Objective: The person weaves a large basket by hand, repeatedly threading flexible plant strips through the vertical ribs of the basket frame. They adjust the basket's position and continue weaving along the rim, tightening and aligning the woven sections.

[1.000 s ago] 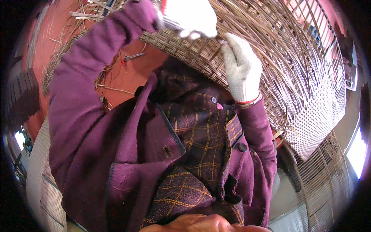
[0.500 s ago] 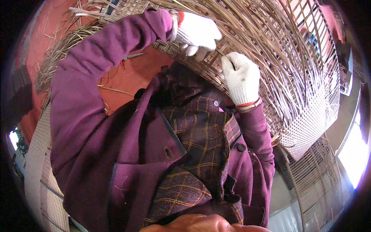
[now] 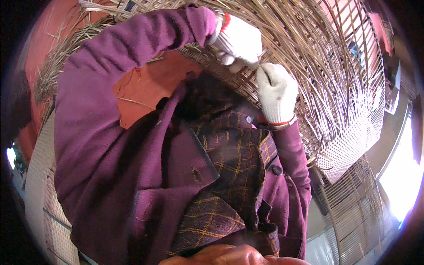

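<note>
Both my hands wear white knitted gloves and meet over a brown woven wicker panel (image 3: 244, 84) lying across in front of my body. My left hand (image 3: 240, 42) reaches in from the upper left, back upward, its fingers curled down against the weave. Close on its right, almost touching it, my right hand (image 3: 277, 90) is closed with thumb and forefinger pinched together. A thin pale strip seems to show between the two hands; what the fingertips grip is mostly hidden. Long loose strips (image 3: 316, 66) fan out from the panel beyond my right hand.
A pale, tightly woven section (image 3: 346, 150) forms the panel's right end, with an open lattice (image 3: 353, 26) above it. A bundle of loose strips (image 3: 57, 66) lies at the far left on a reddish surface (image 3: 152, 81). Another slatted frame (image 3: 353, 203) stands lower right.
My left hand has moved right and slightly down, up against my right hand, closing the gap between them. The right hand has barely shifted and stays pinched.
</note>
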